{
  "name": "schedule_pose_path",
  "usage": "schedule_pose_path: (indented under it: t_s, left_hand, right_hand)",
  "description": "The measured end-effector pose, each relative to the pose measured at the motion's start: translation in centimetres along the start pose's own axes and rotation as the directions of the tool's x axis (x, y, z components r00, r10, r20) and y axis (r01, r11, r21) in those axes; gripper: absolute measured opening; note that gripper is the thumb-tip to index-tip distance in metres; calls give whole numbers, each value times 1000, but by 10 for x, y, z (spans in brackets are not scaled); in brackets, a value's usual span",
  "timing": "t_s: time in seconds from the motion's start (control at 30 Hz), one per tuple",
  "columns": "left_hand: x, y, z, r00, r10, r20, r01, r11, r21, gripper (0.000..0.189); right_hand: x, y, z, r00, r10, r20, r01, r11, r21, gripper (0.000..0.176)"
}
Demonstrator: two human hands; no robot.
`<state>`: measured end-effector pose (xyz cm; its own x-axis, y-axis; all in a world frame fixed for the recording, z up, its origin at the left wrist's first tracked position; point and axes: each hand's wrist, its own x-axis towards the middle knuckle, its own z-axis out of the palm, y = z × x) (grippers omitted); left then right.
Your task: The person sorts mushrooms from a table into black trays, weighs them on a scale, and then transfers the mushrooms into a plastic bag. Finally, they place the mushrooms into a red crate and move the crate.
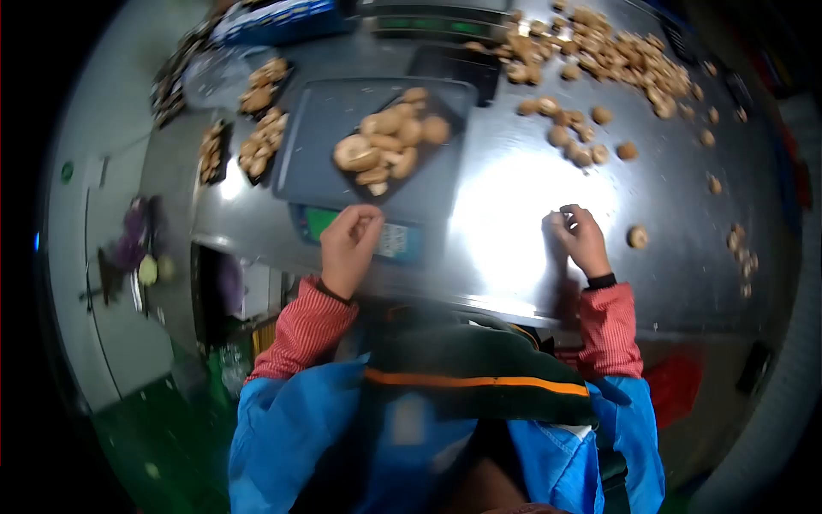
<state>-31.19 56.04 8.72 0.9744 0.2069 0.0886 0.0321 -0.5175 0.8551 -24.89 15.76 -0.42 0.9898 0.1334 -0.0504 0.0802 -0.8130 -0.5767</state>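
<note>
My left hand is closed, its fingertips pinched together at the near edge of a scale with a grey platform. On that platform lies a dark tray heaped with brown mushrooms; its near corner is just beyond my left fingertips. Part of the scale's blue-green front panel shows beside this hand. Over the shiny metal table, my right hand has its fingers curled in towards the thumb. Something small and dark shows at its fingertips, and I cannot tell what it is. A single mushroom lies to its right.
Loose mushrooms are heaped at the back right of the metal table, with others scattered along its right side. Filled trays of mushrooms stand left of the scale. A clear plastic bag and a blue box are behind them.
</note>
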Motion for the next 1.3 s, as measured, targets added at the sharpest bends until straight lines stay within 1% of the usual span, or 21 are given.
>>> schedule_pose_path:
  t_s: [0.1, 0.17, 0.2, 0.23, 0.3, 0.33, 0.4, 0.43, 0.53, 0.6, 0.63, 0.73, 0.83, 0.87, 0.97, 1.03, 1.1, 1.17, 1.2, 1.23, 1.3]
  left_hand:
    - [10, -21, -37, 972, -41, -233, 51, 998, 36, 8]
    - [18, -30, -65, 921, -146, -362, 133, 989, -61, 8]
    - [21, -30, -75, 902, -146, -407, 106, 987, -117, 9]
    - [20, -28, -80, 899, -149, -412, 100, 985, -139, 9]
    - [22, -22, -84, 896, -149, -419, 77, 980, -184, 10]
    - [23, -20, -82, 916, -150, -372, 136, 989, -64, 7]
    - [25, -8, -67, 970, 19, -243, 27, 982, 187, 9]
    - [29, -2, -58, 982, 99, -159, -47, 952, 301, 10]
    - [39, 8, -33, 979, 204, -8, -169, 829, 533, 17]
    - [47, 10, -19, 979, 200, -41, -149, 839, 523, 24]
    - [50, 12, -15, 976, 209, -57, -147, 832, 535, 25]
    - [57, 14, -12, 997, 54, -58, -18, 864, 503, 26]
    - [63, 5, -23, 999, 35, 21, -40, 924, 379, 29]
    - [63, 7, -26, 998, -64, 11, 60, 974, 219, 31]
    - [66, -13, -36, 991, 79, -107, -21, 886, 463, 32]
    - [65, -15, -38, 999, -21, -25, 31, 860, 509, 32]
    - [66, -15, -37, 996, -71, 46, 33, 828, 560, 31]
    - [71, -4, -39, 964, -258, 67, 198, 860, 470, 30]
    - [74, 1, -40, 934, -346, 86, 280, 862, 423, 30]
    - [76, -3, -40, 939, -341, 52, 304, 890, 339, 30]
    - [80, -18, -41, 941, -339, -13, 337, 927, 162, 29]
  right_hand:
    - [33, -40, -16, 996, -22, 90, -16, 918, 396, 31]
    - [54, -73, -29, 997, -14, 72, -28, 834, 552, 34]
    - [68, -89, -34, 996, -8, 85, -42, 821, 570, 31]
    - [78, -106, -39, 997, -47, 65, 0, 811, 585, 37]
    - [99, -136, -39, 996, -82, 32, 44, 785, 618, 37]
    - [109, -146, -34, 993, -117, 3, 93, 805, 586, 37]
    - [131, -165, -26, 981, -181, -64, 188, 839, 511, 39]
    - [141, -173, -18, 963, -244, -118, 267, 786, 557, 38]
    - [163, -200, -1, 919, -331, -216, 391, 839, 379, 34]
    - [168, -216, 4, 914, -361, -185, 395, 897, 200, 29]
    - [174, -214, 15, 858, -487, -164, 506, 857, 101, 26]
    - [167, -221, 10, 853, -518, -63, 521, 836, 171, 20]
    - [165, -210, 6, 892, -453, -12, 427, 831, 358, 15]
    - [164, -208, 6, 899, -439, 1, 406, 831, 380, 15]
    - [164, -204, 15, 840, -541, -45, 536, 814, 222, 11]
    - [162, -213, 19, 840, -540, -55, 541, 826, 158, 11]
    - [165, -215, 18, 837, -543, -73, 543, 807, 232, 12]
    - [183, -202, 18, 880, -465, -96, 459, 780, 426, 10]
    - [198, -192, 20, 904, -381, -193, 427, 796, 430, 11]
    - [214, -185, 16, 918, -317, -237, 388, 840, 379, 12]
    - [250, -165, 21, 906, -334, -261, 388, 901, 196, 13]
